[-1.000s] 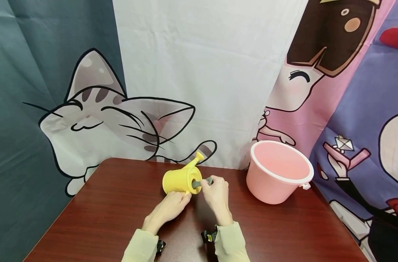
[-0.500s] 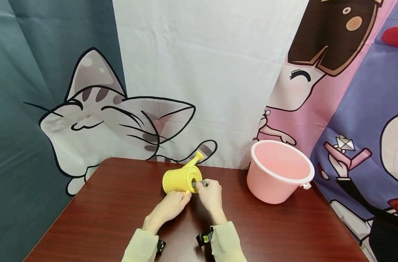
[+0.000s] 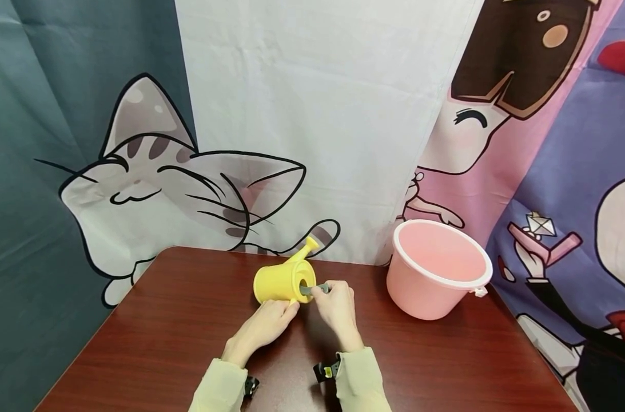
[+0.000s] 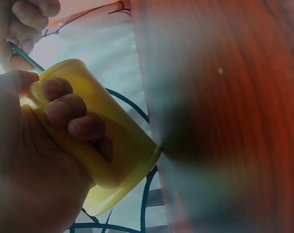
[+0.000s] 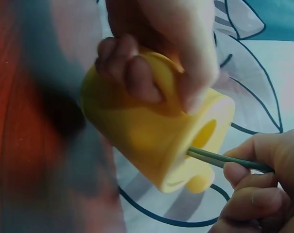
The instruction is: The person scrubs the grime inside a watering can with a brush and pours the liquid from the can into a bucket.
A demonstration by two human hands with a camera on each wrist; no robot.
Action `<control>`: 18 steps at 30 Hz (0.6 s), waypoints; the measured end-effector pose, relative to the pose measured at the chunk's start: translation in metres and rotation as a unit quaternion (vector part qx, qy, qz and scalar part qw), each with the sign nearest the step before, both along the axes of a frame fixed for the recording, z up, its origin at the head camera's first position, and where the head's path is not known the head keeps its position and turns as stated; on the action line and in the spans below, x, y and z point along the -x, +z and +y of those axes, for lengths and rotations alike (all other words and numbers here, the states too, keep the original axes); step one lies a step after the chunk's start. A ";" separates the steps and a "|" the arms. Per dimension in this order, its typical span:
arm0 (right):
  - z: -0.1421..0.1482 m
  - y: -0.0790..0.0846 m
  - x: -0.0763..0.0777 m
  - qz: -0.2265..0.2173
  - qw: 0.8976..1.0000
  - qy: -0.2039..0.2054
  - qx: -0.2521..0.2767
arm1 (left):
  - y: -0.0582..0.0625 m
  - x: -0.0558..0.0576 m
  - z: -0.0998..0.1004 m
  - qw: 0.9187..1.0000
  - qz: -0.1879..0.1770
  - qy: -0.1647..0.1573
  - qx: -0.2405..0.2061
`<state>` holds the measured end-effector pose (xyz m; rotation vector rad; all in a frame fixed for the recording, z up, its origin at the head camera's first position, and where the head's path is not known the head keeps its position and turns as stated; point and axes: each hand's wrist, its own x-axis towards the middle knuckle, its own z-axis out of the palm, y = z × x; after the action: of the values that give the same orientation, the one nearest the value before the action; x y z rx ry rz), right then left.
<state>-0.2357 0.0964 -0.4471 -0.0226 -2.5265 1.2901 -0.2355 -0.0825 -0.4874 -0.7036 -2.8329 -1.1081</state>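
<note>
A yellow watering can point(image 3: 276, 283) is tipped on its side over the table, its round opening facing right and its spout pointing up and back. My left hand point(image 3: 266, 326) grips its handle, fingers curled through the loop in the left wrist view. With thumb and fingers, my right hand point(image 3: 338, 309) pinches a slim grey-green tool point(image 5: 210, 158). One end of this tool reaches into the can's opening; that end is hidden inside, so I cannot tell its kind. In the right wrist view the tool lies against the edge of the opening.
A pink bucket point(image 3: 420, 294) with a white rim stands at the back right of the dark red wooden table point(image 3: 152, 332). Behind the table hangs a printed cloth point(image 3: 322, 114) with a cartoon cat. Each wrist wears a small black camera.
My right hand moved left, pushing the grey-green tool deeper into the watering can, then drew partly back to the right. My left hand and the can stay nearly still.
</note>
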 end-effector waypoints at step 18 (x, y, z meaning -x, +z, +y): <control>0.003 0.012 -0.004 -0.026 0.994 0.001 0.109 | 0.001 0.000 0.001 1.000 0.001 0.006 0.004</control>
<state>-0.2312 0.0998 -0.4348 -0.1014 -2.4162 1.5786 -0.2351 -0.0818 -0.4864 -0.6866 -2.8374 -1.0938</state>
